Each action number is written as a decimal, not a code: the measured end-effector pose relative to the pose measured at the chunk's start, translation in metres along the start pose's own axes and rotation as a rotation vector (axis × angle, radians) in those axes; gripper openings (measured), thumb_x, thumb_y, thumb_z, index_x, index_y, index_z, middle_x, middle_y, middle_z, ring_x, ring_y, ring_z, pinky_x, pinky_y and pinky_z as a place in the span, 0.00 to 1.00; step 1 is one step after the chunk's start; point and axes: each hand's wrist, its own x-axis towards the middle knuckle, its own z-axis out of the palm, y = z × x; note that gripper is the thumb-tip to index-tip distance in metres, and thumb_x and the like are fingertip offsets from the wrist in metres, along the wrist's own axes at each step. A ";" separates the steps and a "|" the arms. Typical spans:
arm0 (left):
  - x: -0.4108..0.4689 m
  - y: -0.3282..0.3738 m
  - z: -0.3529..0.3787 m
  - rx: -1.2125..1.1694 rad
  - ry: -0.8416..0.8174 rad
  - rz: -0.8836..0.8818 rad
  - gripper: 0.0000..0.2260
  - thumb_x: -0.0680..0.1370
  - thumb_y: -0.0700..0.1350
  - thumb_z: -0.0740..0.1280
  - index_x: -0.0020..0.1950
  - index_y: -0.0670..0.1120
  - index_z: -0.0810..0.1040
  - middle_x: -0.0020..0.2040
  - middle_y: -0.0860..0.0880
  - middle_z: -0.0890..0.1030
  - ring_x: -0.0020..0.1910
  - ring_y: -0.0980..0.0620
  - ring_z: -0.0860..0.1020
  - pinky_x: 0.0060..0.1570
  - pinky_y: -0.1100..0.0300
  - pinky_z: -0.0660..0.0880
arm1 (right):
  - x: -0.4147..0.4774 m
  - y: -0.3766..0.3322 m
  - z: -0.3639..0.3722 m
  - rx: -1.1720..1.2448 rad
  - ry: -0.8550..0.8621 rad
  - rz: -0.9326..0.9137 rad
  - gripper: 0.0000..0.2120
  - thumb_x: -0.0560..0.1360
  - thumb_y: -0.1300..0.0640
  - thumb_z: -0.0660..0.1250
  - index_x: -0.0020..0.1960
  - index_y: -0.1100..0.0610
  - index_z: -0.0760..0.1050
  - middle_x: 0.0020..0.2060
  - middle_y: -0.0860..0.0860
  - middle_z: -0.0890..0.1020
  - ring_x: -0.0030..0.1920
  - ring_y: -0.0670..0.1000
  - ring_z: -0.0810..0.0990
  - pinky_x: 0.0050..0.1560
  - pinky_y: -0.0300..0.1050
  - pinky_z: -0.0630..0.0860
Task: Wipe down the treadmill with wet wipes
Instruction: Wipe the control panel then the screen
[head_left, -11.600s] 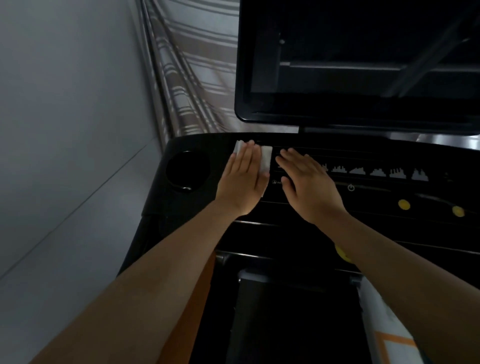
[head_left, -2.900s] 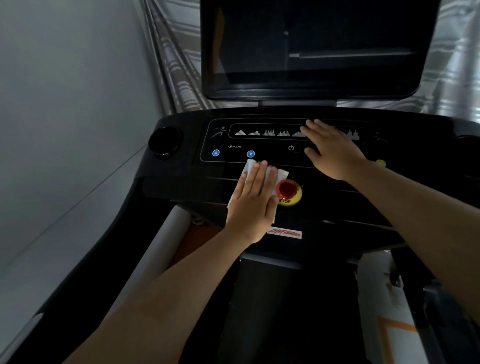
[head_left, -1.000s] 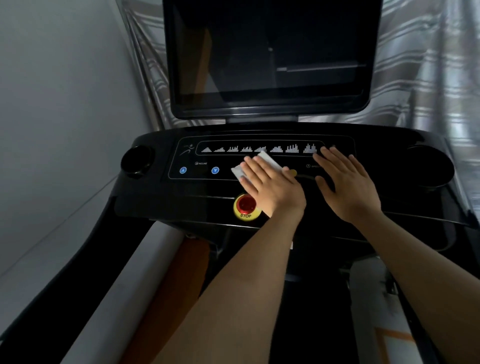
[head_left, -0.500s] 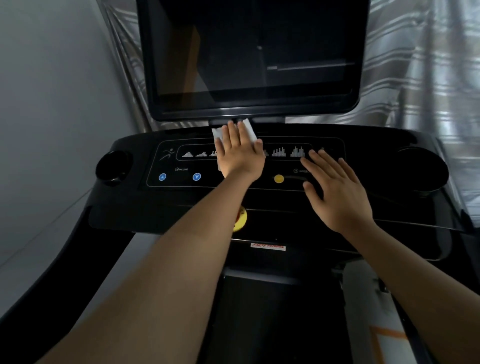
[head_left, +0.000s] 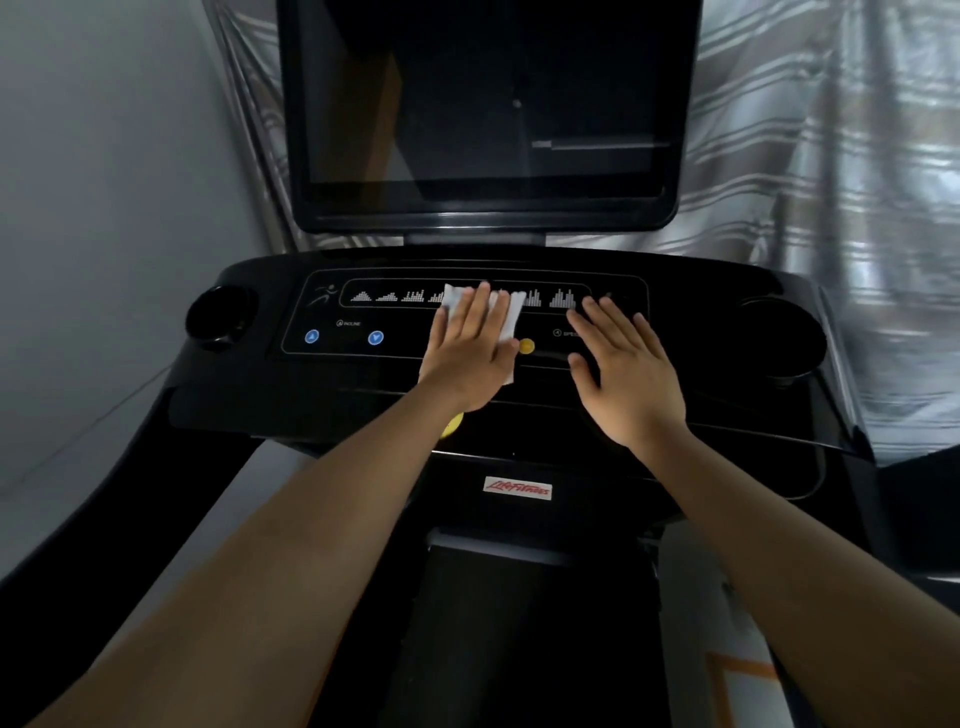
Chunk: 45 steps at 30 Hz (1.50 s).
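Observation:
The black treadmill console (head_left: 249, 384) fills the middle of the view, with a dark screen (head_left: 483, 104) standing above it. My left hand (head_left: 470, 353) lies flat, pressing a white wet wipe (head_left: 511, 317) onto the centre of the control panel, over the row of program icons. The wipe shows past my fingertips and along the right side of the hand. My right hand (head_left: 626, 379) rests flat and spread on the panel to the right, with nothing under it. A yellow button (head_left: 526, 346) sits between the two hands. My left wrist hides most of the stop button (head_left: 452, 423).
Round cup holders sit at the console's left end (head_left: 221, 317) and right end (head_left: 779, 332). Two blue arrow buttons (head_left: 343, 338) lie on the panel's left part. A grey wall stands to the left, a striped curtain (head_left: 831, 182) behind. The dark belt (head_left: 530, 649) runs below.
My left hand with the wipe has slid back down from the console's top edge onto the icon row. The right hand has stayed in place on the panel.

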 end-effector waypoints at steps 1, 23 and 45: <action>0.001 0.001 -0.002 -0.023 -0.015 -0.018 0.27 0.84 0.55 0.44 0.79 0.51 0.36 0.79 0.51 0.33 0.76 0.53 0.31 0.75 0.50 0.33 | -0.001 0.000 0.000 -0.002 0.006 0.000 0.28 0.81 0.44 0.44 0.78 0.51 0.60 0.77 0.49 0.61 0.78 0.46 0.53 0.78 0.48 0.46; 0.072 -0.006 -0.019 -0.008 0.095 -0.133 0.26 0.84 0.54 0.43 0.80 0.50 0.38 0.80 0.48 0.40 0.78 0.49 0.36 0.76 0.49 0.35 | 0.002 0.002 0.005 0.025 0.094 0.009 0.26 0.80 0.49 0.45 0.75 0.51 0.66 0.74 0.48 0.67 0.76 0.47 0.61 0.77 0.50 0.55; -0.051 0.044 0.028 0.053 0.089 0.039 0.28 0.82 0.57 0.40 0.80 0.48 0.38 0.80 0.47 0.37 0.77 0.49 0.34 0.76 0.48 0.36 | -0.001 -0.001 0.001 0.053 0.057 0.009 0.27 0.80 0.49 0.44 0.76 0.52 0.64 0.75 0.50 0.65 0.77 0.48 0.58 0.78 0.48 0.50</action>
